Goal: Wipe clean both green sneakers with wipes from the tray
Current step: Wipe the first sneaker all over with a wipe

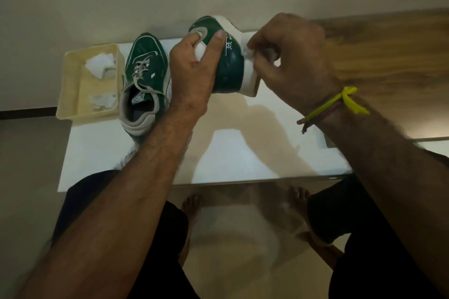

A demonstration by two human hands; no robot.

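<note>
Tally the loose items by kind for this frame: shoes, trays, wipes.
Green sneakers with white soles: 2, one held up, one on the white table
Cream plastic tray: 1
White wipes: 3, two in the tray, one in the right hand's grip
Total: 6

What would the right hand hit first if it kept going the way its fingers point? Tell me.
The right hand, gripping a white wipe, points leftward at the white sole of the held green sneaker. It already touches there, so the sneaker comes first; the left hand lies beyond.
</note>
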